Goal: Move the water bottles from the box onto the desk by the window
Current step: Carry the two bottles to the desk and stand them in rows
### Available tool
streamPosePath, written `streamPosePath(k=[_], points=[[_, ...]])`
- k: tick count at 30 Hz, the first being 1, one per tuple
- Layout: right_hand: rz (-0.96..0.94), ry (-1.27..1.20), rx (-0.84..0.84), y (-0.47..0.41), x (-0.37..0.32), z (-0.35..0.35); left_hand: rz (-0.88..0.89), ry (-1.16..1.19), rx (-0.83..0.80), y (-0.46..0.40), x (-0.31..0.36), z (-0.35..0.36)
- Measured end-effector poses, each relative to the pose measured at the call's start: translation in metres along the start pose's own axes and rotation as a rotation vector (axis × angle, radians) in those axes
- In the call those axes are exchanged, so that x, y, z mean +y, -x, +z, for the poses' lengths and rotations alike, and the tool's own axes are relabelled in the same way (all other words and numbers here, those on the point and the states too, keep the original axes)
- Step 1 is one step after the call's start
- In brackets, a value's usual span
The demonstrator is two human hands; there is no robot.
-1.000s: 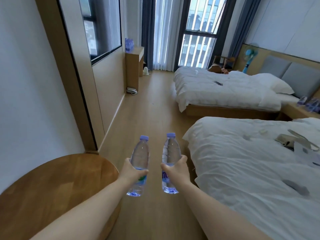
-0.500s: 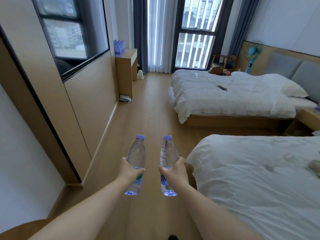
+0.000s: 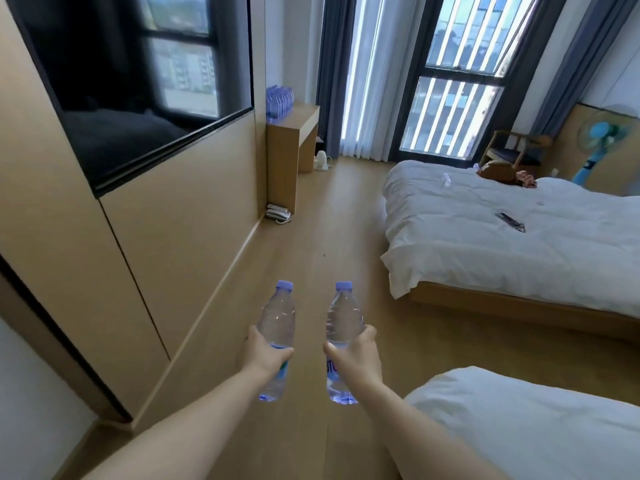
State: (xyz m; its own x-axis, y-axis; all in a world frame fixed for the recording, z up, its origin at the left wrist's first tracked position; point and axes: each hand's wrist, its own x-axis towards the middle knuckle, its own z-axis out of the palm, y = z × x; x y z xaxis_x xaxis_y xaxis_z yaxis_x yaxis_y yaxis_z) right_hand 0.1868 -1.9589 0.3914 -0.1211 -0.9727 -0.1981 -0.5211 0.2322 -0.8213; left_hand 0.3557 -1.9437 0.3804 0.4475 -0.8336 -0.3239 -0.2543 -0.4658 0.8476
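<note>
You are mid-carry, with a water bottle in each hand and the desk (image 3: 304,114) by the window well ahead on the far left. Your left hand (image 3: 265,355) is wrapped around the lower half of the left bottle (image 3: 277,329), and your right hand (image 3: 355,355) is wrapped the same way around the right bottle (image 3: 344,327). Both bottles are upright, capped, close side by side but apart, held out over the wooden floor (image 3: 322,237).

Some of the job looks done already: a cluster of bottles (image 3: 278,100) stands on the far end of the desk against the wall. How many are there is too small to count. The box is not in view, so you cannot tell how many are left in it.

Both bottles in your hands look full of clear water with the caps on. What remains for this trip, by my reading, is to walk the aisle between the left wall and the beds (image 3: 502,237), then set the pair beside the cluster.
</note>
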Motion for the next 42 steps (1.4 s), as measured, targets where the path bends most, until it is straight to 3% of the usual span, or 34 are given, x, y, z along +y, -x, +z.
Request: streamPosePath(k=[15,27,36,42], points=[[0.089,-0.010,0.041,-0.377,-0.123,0.052,0.025,-0.123,-0.068,-0.362,0.176,0.061],[0.137,0.018,0.021,-0.700,-0.155,0.046,0.027,-0.158,-0.130,-0.622,0.301,0.174],[0.080,0.072,-0.037,-0.906,-0.232,0.039,-0.069,-0.070,-0.080,-0.792,0.404,0.225],[0.013,0.165,-0.098,-1.053,-0.269,0.063,-0.019,-0.093,-0.054,-0.937,0.463,0.266]])
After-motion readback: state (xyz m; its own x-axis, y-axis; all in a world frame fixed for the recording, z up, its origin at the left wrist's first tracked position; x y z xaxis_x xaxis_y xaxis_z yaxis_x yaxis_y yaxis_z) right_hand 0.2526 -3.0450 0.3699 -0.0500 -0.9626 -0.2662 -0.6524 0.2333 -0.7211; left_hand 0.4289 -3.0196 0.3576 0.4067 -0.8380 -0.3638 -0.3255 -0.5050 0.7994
